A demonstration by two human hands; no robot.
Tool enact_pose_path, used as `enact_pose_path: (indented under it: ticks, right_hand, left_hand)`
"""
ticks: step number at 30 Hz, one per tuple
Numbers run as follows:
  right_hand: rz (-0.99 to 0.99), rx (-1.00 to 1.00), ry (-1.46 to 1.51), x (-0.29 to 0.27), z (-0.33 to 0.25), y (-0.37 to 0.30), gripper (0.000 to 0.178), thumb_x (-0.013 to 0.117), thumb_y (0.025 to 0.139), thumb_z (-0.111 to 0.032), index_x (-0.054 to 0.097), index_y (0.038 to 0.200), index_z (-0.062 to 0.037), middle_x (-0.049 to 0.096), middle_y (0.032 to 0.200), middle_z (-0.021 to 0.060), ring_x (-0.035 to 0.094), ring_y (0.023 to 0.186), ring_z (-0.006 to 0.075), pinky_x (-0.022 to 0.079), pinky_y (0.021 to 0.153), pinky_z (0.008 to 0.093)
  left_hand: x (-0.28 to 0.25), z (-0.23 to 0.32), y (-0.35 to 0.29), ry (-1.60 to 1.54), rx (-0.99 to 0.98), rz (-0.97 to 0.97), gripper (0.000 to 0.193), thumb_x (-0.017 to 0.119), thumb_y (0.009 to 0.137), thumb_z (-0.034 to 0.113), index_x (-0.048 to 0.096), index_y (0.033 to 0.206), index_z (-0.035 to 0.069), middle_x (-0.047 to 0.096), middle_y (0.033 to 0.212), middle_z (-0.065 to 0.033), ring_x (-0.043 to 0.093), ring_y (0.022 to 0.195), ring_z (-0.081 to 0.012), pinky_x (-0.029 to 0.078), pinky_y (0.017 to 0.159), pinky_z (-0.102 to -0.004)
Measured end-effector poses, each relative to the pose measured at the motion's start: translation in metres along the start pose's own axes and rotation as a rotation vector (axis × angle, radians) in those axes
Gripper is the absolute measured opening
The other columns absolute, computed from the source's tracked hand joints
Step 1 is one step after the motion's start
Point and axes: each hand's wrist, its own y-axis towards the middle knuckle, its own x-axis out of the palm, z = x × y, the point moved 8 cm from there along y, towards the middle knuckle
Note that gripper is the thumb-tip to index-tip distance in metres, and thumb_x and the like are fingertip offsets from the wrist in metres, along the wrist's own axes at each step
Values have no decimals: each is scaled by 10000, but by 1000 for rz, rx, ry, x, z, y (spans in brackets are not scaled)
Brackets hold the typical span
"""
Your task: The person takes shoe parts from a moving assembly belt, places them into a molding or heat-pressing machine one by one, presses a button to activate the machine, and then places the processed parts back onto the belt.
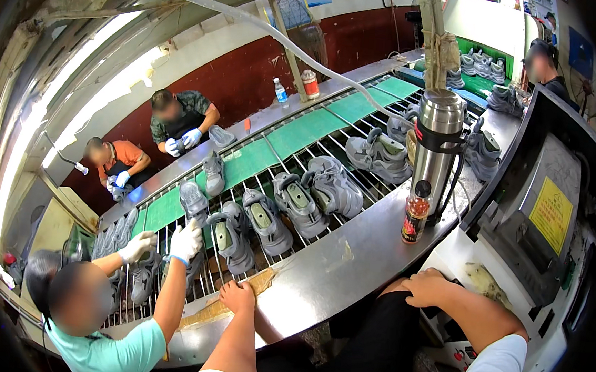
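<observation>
My left hand [238, 296] rests on the front edge of the metal bench [319, 284], beside brown tape, its fingers curled in with nothing seen in them. My right hand [423, 287] lies by my black-trousered knee, next to the white machine housing [462, 256]; its fingers are loosely stretched and it holds nothing I can see. Beyond my left hand, grey sneakers stand on a conveyor of metal rods; the nearest are one sneaker [232, 243] and another sneaker [266, 224]. At the left, a co-worker's gloved hands [186, 242] reach over the conveyor among sneakers.
A steel thermos [436, 147] and a small bottle with a dark cap [416, 213] stand on the bench at right. Farther back are a green belt strip [301, 139], a water bottle [280, 93] and a red container [310, 84]. Two co-workers handle shoes across the conveyor.
</observation>
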Motion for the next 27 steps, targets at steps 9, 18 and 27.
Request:
enact_pose_path:
  ticks: [9,18,27]
  right_hand:
    - [-17,-6,-4,-4,-3,-3,426,561,813,-366,594,1119,-71,635,1072,155,595,1053,319,426,922,454]
    - [-6,-11,-5,-1,-2,-2,414,564,796,-343,589,1114,-80,642,1054,153,606,1029,315,434,891,456]
    - [-3,-41,7,-1,-4,-3,406,557,799,-337,589,1107,-75,642,1053,160,615,1013,319,437,881,457]
  left_hand:
    - [5,-8,0,60,-38,-17,299,545,768,278,661,930,55,640,1013,-139,525,1071,-310,342,970,-470]
    - [3,-8,0,48,-45,-41,341,530,766,277,658,956,25,635,1041,-144,519,1078,-321,343,983,-475]
    - [1,-10,-1,46,-40,-46,323,537,770,265,656,958,31,637,1041,-137,519,1081,-318,351,972,-479]
